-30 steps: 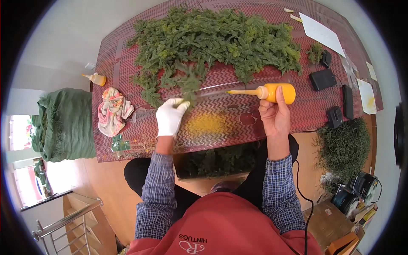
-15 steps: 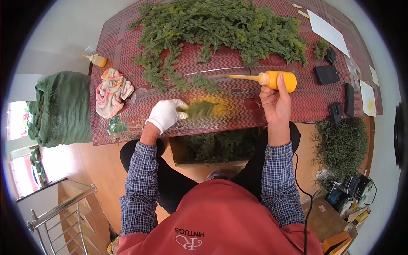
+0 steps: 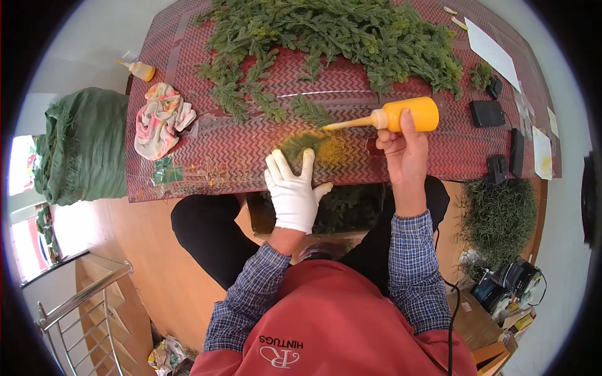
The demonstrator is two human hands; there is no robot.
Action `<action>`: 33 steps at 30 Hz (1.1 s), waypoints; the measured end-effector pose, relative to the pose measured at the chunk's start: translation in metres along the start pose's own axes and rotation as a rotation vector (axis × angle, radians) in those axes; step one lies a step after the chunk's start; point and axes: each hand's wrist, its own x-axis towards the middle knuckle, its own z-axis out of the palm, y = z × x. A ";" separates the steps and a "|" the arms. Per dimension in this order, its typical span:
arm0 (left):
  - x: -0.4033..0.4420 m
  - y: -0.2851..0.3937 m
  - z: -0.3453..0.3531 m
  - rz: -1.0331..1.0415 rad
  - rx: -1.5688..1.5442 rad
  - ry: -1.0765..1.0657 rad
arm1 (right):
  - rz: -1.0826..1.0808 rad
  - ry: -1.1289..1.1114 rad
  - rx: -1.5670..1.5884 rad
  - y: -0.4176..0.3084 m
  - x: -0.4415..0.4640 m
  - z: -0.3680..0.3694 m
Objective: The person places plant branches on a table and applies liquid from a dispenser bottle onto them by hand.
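My left hand (image 3: 293, 195), in a white glove with yellowed fingertips, has its fingers spread at the table's near edge. Its fingertips are at a green sprig (image 3: 302, 145) lying on a yellow-stained patch (image 3: 335, 152). My bare right hand (image 3: 404, 147) is wrapped round a yellow squeeze bottle (image 3: 411, 115), tilted with its long nozzle pointing left and slightly down, the tip just above the stained patch. Another sprig (image 3: 311, 110) rests just beyond the nozzle tip. A large heap of green sprigs (image 3: 332, 31) covers the far side of the table.
On the red patterned table (image 3: 213, 141), a crumpled cloth (image 3: 162, 122) and a second bottle (image 3: 143, 71) lie at left. Black devices (image 3: 486, 113) and white sheets (image 3: 492, 51) are at right. A box of greenery (image 3: 351, 210) stands below the near edge.
My left hand has laid its sprig on the yellow patch, let go and spread its fingers. The bottle in my right hand has tilted, its nozzle tip lower and further left.
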 end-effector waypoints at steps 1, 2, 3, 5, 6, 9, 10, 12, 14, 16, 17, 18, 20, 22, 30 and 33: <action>0.001 -0.001 0.003 -0.008 0.002 -0.004 | -0.044 -0.012 -0.105 0.004 -0.005 0.004; 0.001 -0.002 0.005 -0.013 0.003 -0.010 | -0.088 -0.022 -0.209 0.007 -0.011 0.007; 0.001 -0.004 0.005 -0.024 0.002 -0.014 | -0.098 -0.042 -0.291 0.010 -0.017 0.008; 0.001 -0.008 0.006 -0.022 -0.012 0.001 | -0.146 -0.067 -0.398 0.017 -0.025 0.012; 0.002 -0.010 0.006 -0.022 -0.018 0.009 | -0.170 -0.081 -0.451 0.021 -0.028 0.016; 0.004 -0.013 0.005 -0.028 -0.025 -0.009 | -0.131 -0.083 -0.454 0.033 -0.032 0.026; 0.004 -0.014 0.005 -0.027 -0.022 -0.011 | -0.115 -0.080 -0.459 0.037 -0.033 0.028; 0.003 -0.016 0.008 -0.020 -0.025 -0.003 | -0.111 -0.052 -0.448 0.045 -0.033 0.030; 0.003 -0.016 0.010 -0.018 -0.023 -0.004 | -0.103 -0.028 -0.431 0.052 -0.033 0.029; 0.003 -0.016 0.009 -0.022 -0.018 -0.008 | -0.097 -0.030 -0.447 0.059 -0.031 0.025; 0.004 -0.016 0.009 -0.022 -0.016 -0.011 | -0.095 -0.031 -0.454 0.061 -0.030 0.024; 0.004 -0.017 0.008 -0.020 -0.015 -0.015 | -0.094 -0.029 -0.460 0.062 -0.030 0.023; 0.004 -0.017 0.008 -0.016 -0.010 -0.018 | -0.092 -0.023 -0.470 0.063 -0.029 0.020; 0.004 -0.017 0.007 -0.010 -0.001 -0.019 | -0.123 -0.007 -0.479 0.060 -0.028 0.019; 0.004 -0.018 0.008 0.017 0.026 -0.008 | -0.188 0.098 -0.449 0.049 -0.023 0.011; 0.004 -0.019 0.009 0.026 0.034 -0.004 | -0.200 0.126 -0.463 0.046 -0.022 0.005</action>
